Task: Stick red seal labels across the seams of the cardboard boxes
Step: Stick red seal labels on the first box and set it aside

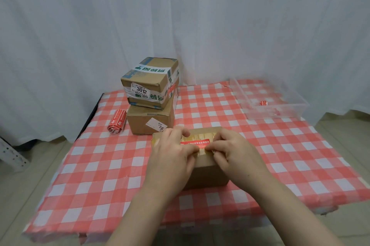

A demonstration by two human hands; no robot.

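The person leans over the checked surface (pixel 280 155) with both hands on a small cardboard box (pixel 208 175) that sits right under the fingers. A red seal label (pixel 197 142) runs across the taped seam on the box's top, between the two hands. The left hand (pixel 172 151) lies over the left part of the top, its fingers (pixel 190 150) close together and pressing down on the label's left end. The right hand (pixel 234 151) has its fingers (pixel 217 145) bent, the tips bunched at the label's right end; from here I cannot tell if they pinch its edge or only press on it.

Just beyond the left fingers stand two stacked boxes, the taped upper box (pixel 150 83) resting on the plain lower box (pixel 148 121). Left of that stack lies a roll of red labels (pixel 118 122). Well beyond the right fingers sits a clear plastic tray (pixel 296 108) with a red scrap (pixel 263 103) inside.
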